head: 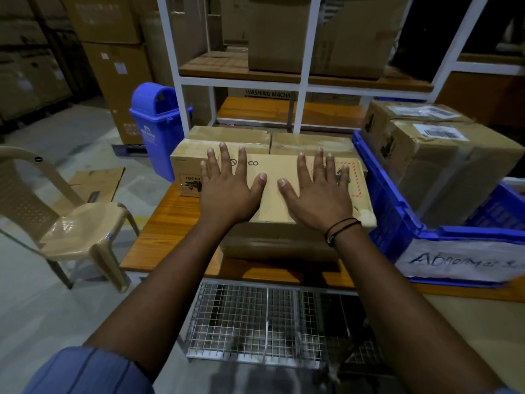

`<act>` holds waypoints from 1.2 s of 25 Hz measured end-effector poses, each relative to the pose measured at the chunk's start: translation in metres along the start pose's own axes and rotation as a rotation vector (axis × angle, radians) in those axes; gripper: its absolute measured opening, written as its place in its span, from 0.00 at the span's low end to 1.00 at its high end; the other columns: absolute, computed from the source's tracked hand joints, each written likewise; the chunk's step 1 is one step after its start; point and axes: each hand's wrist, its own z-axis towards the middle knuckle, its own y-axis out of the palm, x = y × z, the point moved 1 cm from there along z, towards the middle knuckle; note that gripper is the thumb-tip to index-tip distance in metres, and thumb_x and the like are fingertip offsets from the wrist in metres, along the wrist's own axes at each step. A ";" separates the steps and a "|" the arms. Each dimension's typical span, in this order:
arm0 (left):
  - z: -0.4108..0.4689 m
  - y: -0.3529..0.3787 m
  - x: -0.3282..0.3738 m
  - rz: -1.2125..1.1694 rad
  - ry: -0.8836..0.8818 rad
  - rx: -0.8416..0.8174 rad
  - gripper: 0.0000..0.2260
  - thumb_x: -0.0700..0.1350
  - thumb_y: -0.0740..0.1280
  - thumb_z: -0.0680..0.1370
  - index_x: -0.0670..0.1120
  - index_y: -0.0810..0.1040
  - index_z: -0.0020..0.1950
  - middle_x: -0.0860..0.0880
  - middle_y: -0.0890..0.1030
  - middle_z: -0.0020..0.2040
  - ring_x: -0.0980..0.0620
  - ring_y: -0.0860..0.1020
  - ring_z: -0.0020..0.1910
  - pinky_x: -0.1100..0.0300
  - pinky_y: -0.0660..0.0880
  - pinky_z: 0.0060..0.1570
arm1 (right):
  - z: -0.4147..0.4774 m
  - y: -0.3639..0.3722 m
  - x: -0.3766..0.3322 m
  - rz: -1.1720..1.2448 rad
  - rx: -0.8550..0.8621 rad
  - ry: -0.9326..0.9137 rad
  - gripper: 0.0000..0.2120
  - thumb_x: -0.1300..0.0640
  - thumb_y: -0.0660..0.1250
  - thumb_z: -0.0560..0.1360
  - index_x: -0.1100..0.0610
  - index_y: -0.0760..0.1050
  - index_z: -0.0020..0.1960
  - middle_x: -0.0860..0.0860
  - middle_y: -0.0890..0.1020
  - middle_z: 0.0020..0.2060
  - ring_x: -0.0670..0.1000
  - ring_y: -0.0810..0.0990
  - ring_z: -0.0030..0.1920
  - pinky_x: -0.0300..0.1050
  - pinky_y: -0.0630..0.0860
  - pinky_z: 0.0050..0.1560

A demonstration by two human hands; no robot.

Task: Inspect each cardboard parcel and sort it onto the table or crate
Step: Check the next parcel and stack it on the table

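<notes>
A flat cardboard parcel (pixel 274 191) with printed marks lies on top of other parcels on the wooden table (pixel 162 231). My left hand (pixel 230 189) rests palm down on its left half, fingers spread. My right hand (pixel 318 191) lies flat on its right half, fingers spread, a dark band on the wrist. Neither hand grips the parcel. Two more taped parcels (pixel 233 137) sit behind it. A blue crate (pixel 397 220) labelled "Abnormal" stands at the right and holds two taped parcels (pixel 443 166).
A beige plastic chair (pixel 71 223) stands left of the table, a blue bin (pixel 157 123) behind it. White shelving (pixel 304 78) with big boxes rises beyond the table. A wire-mesh cage (pixel 255 317) sits below the table's near edge. Flattened cardboard (pixel 96 180) lies on the floor.
</notes>
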 end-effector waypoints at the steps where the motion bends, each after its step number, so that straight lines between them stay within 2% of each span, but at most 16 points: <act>1: 0.001 0.001 0.000 0.002 0.003 0.003 0.36 0.69 0.44 0.83 0.51 0.41 0.86 0.40 0.38 0.84 0.38 0.37 0.83 0.41 0.37 0.81 | 0.001 0.000 0.003 0.007 -0.006 0.002 0.39 0.29 0.38 0.81 0.49 0.37 0.85 0.57 0.36 0.83 0.59 0.35 0.83 0.64 0.34 0.80; 5: 0.006 -0.001 -0.009 -0.053 -0.008 -0.025 0.36 0.69 0.45 0.83 0.52 0.43 0.86 0.41 0.40 0.85 0.39 0.38 0.83 0.42 0.38 0.81 | 0.000 -0.012 0.014 0.026 0.001 -0.033 0.37 0.31 0.40 0.82 0.49 0.40 0.85 0.57 0.39 0.84 0.59 0.37 0.83 0.65 0.36 0.80; 7: 0.011 -0.004 -0.022 -0.106 -0.007 -0.044 0.36 0.69 0.46 0.83 0.53 0.44 0.86 0.42 0.41 0.85 0.40 0.39 0.84 0.42 0.39 0.81 | 0.004 -0.014 0.033 0.073 0.076 0.079 0.37 0.30 0.40 0.82 0.49 0.44 0.85 0.57 0.44 0.84 0.61 0.43 0.84 0.68 0.38 0.79; 9: 0.015 -0.006 -0.034 -0.152 -0.003 -0.078 0.35 0.69 0.47 0.83 0.54 0.44 0.86 0.43 0.42 0.85 0.41 0.41 0.84 0.42 0.40 0.80 | 0.007 -0.012 0.061 0.474 0.066 0.285 0.40 0.26 0.43 0.80 0.49 0.54 0.83 0.58 0.59 0.82 0.63 0.60 0.81 0.68 0.54 0.78; 11: 0.019 -0.007 -0.044 -0.182 -0.027 -0.111 0.35 0.70 0.47 0.83 0.54 0.45 0.86 0.44 0.42 0.85 0.41 0.42 0.84 0.41 0.41 0.80 | 0.001 -0.004 0.080 1.106 0.055 0.439 0.39 0.25 0.49 0.78 0.49 0.67 0.78 0.55 0.77 0.71 0.56 0.80 0.64 0.59 0.75 0.66; 12: 0.022 -0.008 -0.050 -0.198 -0.046 -0.128 0.35 0.69 0.47 0.83 0.54 0.45 0.86 0.44 0.43 0.85 0.41 0.43 0.84 0.41 0.41 0.80 | -0.007 0.002 0.081 1.263 0.024 0.476 0.36 0.26 0.52 0.80 0.47 0.69 0.77 0.52 0.78 0.68 0.53 0.80 0.61 0.55 0.76 0.62; 15: 0.026 -0.014 -0.066 -0.278 -0.071 -0.148 0.34 0.67 0.49 0.84 0.54 0.45 0.86 0.43 0.44 0.85 0.40 0.44 0.84 0.39 0.41 0.80 | -0.042 0.026 0.067 1.392 -0.188 0.437 0.21 0.31 0.52 0.83 0.38 0.73 0.68 0.49 0.79 0.64 0.54 0.78 0.61 0.55 0.75 0.59; 17: 0.025 -0.018 -0.075 -0.318 -0.095 -0.146 0.34 0.67 0.49 0.84 0.53 0.46 0.86 0.43 0.45 0.85 0.38 0.44 0.84 0.38 0.41 0.79 | -0.055 0.036 0.056 1.438 -0.269 0.406 0.28 0.24 0.55 0.77 0.36 0.74 0.69 0.49 0.79 0.65 0.55 0.78 0.63 0.63 0.76 0.62; 19: 0.027 -0.017 -0.077 -0.357 -0.159 -0.168 0.35 0.69 0.48 0.83 0.52 0.47 0.86 0.42 0.47 0.85 0.37 0.44 0.83 0.36 0.41 0.79 | -0.049 0.020 0.057 1.394 -0.188 0.357 0.39 0.20 0.59 0.72 0.38 0.68 0.77 0.49 0.72 0.75 0.55 0.73 0.71 0.66 0.71 0.71; 20: 0.025 -0.019 -0.072 -0.425 -0.192 -0.213 0.39 0.72 0.48 0.81 0.52 0.48 0.86 0.42 0.49 0.85 0.36 0.45 0.83 0.34 0.43 0.79 | -0.045 0.007 0.059 1.320 -0.111 0.331 0.39 0.22 0.58 0.74 0.40 0.66 0.79 0.48 0.70 0.76 0.54 0.71 0.71 0.62 0.69 0.72; 22: 0.013 -0.024 -0.050 -0.747 -0.232 -0.306 0.49 0.81 0.50 0.73 0.51 0.55 0.85 0.41 0.59 0.83 0.35 0.59 0.81 0.33 0.56 0.77 | -0.032 -0.023 0.061 1.133 -0.003 0.331 0.39 0.23 0.56 0.76 0.42 0.65 0.80 0.49 0.70 0.75 0.54 0.70 0.72 0.55 0.68 0.69; 24: -0.003 -0.035 -0.021 -1.129 -0.164 -0.435 0.39 0.77 0.52 0.78 0.52 0.68 0.79 0.41 0.74 0.75 0.41 0.76 0.71 0.39 0.73 0.70 | -0.023 -0.045 0.059 0.838 0.009 0.317 0.44 0.20 0.53 0.74 0.43 0.59 0.83 0.57 0.61 0.81 0.62 0.62 0.79 0.61 0.64 0.73; 25: -0.006 -0.043 -0.009 -1.276 -0.122 -0.462 0.31 0.71 0.50 0.82 0.54 0.73 0.75 0.42 0.80 0.70 0.43 0.81 0.66 0.43 0.77 0.65 | -0.022 -0.053 0.052 0.660 0.002 0.319 0.44 0.20 0.51 0.75 0.43 0.55 0.84 0.61 0.54 0.83 0.66 0.56 0.81 0.64 0.61 0.75; 27: -0.008 -0.062 0.004 -1.494 -0.156 -0.462 0.25 0.65 0.50 0.85 0.52 0.77 0.70 0.44 0.83 0.66 0.45 0.83 0.63 0.48 0.79 0.62 | -0.024 -0.059 0.037 0.358 -0.010 0.305 0.44 0.22 0.48 0.77 0.46 0.50 0.85 0.65 0.48 0.82 0.70 0.50 0.81 0.68 0.59 0.76; 29: -0.004 -0.077 0.016 -1.405 -0.126 -0.381 0.23 0.60 0.56 0.86 0.49 0.73 0.75 0.42 0.77 0.73 0.43 0.78 0.70 0.46 0.74 0.69 | -0.025 -0.062 0.026 0.207 -0.009 0.333 0.43 0.25 0.45 0.79 0.50 0.51 0.85 0.67 0.50 0.82 0.71 0.52 0.80 0.68 0.59 0.75; 30: -0.002 -0.084 0.022 -1.166 -0.078 -0.316 0.25 0.58 0.58 0.86 0.48 0.67 0.80 0.43 0.70 0.78 0.43 0.72 0.75 0.44 0.69 0.74 | -0.022 -0.065 0.024 0.146 -0.015 0.328 0.41 0.27 0.45 0.80 0.51 0.52 0.85 0.66 0.51 0.82 0.71 0.52 0.80 0.69 0.56 0.76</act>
